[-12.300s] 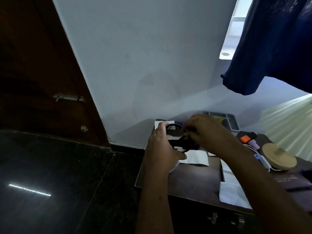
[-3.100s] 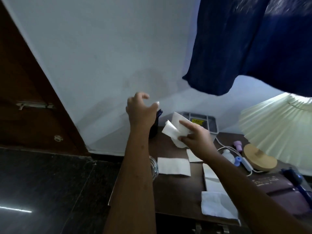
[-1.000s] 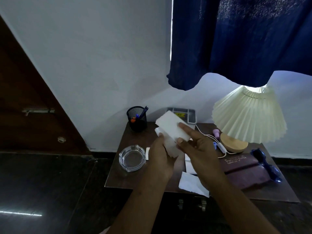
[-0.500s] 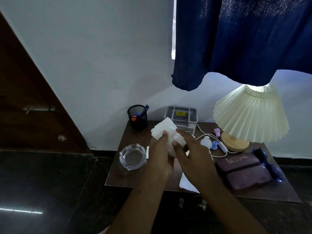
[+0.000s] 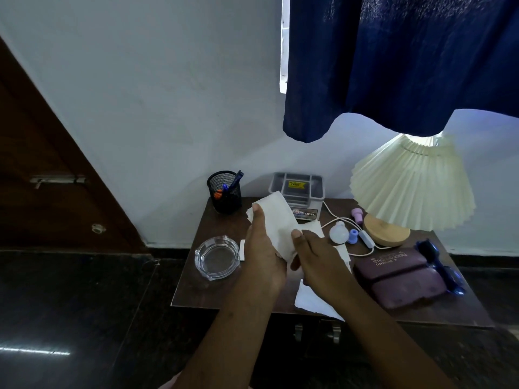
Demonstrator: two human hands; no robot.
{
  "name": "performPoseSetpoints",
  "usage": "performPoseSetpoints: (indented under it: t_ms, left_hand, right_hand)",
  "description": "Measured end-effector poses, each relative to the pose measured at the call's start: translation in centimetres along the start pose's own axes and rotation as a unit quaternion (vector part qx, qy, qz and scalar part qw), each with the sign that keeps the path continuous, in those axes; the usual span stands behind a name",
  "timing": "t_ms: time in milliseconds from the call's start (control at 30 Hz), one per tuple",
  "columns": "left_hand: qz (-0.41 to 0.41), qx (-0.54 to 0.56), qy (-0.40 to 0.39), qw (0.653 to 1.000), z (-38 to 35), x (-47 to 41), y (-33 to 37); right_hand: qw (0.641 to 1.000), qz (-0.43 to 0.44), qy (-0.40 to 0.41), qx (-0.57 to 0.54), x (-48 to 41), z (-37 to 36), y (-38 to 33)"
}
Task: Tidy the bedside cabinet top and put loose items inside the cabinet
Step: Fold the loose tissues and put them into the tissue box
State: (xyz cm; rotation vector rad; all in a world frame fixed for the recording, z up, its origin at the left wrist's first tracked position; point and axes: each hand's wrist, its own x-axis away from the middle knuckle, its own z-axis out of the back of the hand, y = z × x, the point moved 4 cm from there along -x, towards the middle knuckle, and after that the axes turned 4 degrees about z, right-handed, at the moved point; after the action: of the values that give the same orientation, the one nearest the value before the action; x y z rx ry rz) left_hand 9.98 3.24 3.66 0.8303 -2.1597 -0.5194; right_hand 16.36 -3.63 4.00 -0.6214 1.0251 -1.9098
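Observation:
Above the dark wooden bedside cabinet top [image 5: 193,293], my left hand [image 5: 262,256] grips a bundle of white papers [image 5: 276,217], thumb on the upper edge. My right hand [image 5: 314,259] touches the bundle's lower right side with its fingertips. More loose white paper [image 5: 311,301] lies on the top under my right forearm, reaching the front edge. A small slip [image 5: 242,246] peeks out beside the glass ashtray [image 5: 216,258]. Two metal cabinet handles [image 5: 316,332] show below the front edge.
At the back stand a black mesh pen holder [image 5: 224,192] and a grey organiser box [image 5: 297,192]. The right side holds a pleated lamp [image 5: 407,186] with its white cable, small bottles [image 5: 338,233], a maroon spectacle case [image 5: 398,276] and blue glasses [image 5: 438,265]. A navy curtain [image 5: 393,60] hangs above.
The paper bundle has passed into my left hand, which now holds it more upright. My right hand has slid down to the bundle's lower edge. The view has barely shifted.

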Motion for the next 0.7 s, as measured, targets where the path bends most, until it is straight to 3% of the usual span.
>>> performPoseSetpoints:
  t_ms: [167,433,533,700]
  left_hand:
    - [0.009,0.009,-0.021,1.0,-0.2,0.2,-0.3]
    - [-0.027,0.022,-0.028,0.999,0.1,0.1,0.3]
    - [-0.071,0.033,-0.025,0.997,0.5,0.1,0.8]
    - [-0.066,0.046,-0.058,0.995,0.4,0.0,1.2]
  right_hand:
    - [0.994,-0.033,0.038,-0.095,-0.2,-0.6,0.2]
    - [0.987,0.023,0.076,-0.141,-0.6,0.5,-0.4]
    - [0.983,0.025,0.073,-0.167,-0.5,0.7,-0.6]
    - [0.98,0.042,0.042,-0.188,-0.4,0.7,-1.0]
